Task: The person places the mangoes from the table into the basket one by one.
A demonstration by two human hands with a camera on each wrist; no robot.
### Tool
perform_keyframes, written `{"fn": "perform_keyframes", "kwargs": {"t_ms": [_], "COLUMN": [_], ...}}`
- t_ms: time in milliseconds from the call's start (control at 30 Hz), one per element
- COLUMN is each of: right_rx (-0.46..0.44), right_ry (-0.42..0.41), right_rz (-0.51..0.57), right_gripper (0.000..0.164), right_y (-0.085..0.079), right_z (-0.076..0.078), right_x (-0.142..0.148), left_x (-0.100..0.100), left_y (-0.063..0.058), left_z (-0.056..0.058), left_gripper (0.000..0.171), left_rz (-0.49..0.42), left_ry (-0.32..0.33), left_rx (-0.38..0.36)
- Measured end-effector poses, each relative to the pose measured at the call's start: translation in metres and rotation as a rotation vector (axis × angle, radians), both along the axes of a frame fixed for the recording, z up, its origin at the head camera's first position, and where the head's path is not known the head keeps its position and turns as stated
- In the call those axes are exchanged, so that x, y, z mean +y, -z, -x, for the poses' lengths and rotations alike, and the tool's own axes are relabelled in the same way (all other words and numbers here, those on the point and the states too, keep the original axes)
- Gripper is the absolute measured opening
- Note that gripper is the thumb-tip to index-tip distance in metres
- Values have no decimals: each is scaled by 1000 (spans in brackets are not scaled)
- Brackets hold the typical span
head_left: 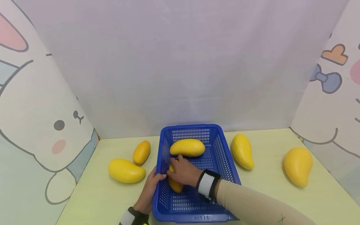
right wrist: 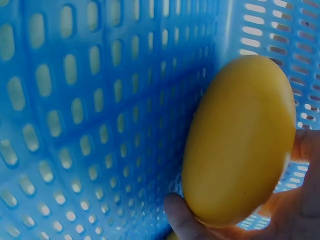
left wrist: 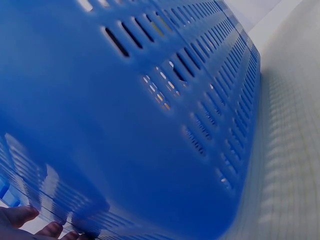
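A blue plastic basket (head_left: 197, 217) with slotted walls stands on the table before me. My left hand (head_left: 151, 187) grips its left rim, thumb over the edge; in the left wrist view the fingertips (left wrist: 50, 230) show low beside the wall. Inside the basket, my right hand (head_left: 185, 171) holds an orange-yellow mango (head_left: 175, 186) along the left wall. The right wrist view shows the fingers curled round that mango (right wrist: 240, 145), close over the slotted floor. Behind it, a larger yellow mango (head_left: 187, 147) lies crosswise near the back wall.
Left of the basket lie a small orange mango (head_left: 142, 152) and a bigger yellow one (head_left: 126, 171). To the right are a long yellow mango (head_left: 242, 152) and a rounder mango (head_left: 298, 166) farther out. A pale curtain (head_left: 191, 68) closes the back; cartoon-printed panels flank the pale yellow table (head_left: 270, 203).
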State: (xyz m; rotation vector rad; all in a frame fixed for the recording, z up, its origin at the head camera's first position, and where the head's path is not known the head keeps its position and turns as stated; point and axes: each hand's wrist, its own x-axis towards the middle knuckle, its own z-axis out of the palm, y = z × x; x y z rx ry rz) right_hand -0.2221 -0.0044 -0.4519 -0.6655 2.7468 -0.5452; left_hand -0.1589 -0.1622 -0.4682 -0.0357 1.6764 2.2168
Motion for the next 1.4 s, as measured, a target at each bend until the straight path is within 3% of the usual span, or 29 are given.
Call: {"fn": "perform_keyframes", "kwargs": {"t_ms": [1133,1267,1400], "right_rx": [-2,44,214], "right_ry": [30,13,-46], "right_rz": [101,114,78], "right_gripper": [51,51,52], "right_y": [-12,-18,-23], "right_z": [13,13,12], "right_x": [13,13,14], "left_x": [0,0,0], "left_y": [6,7,6], "left_z": [-1,0,0], "left_gripper": [63,64,62], "left_rz": [-27,-29,-30], "left_ry": [8,7,11], "left_rx": [51,54,48]}}
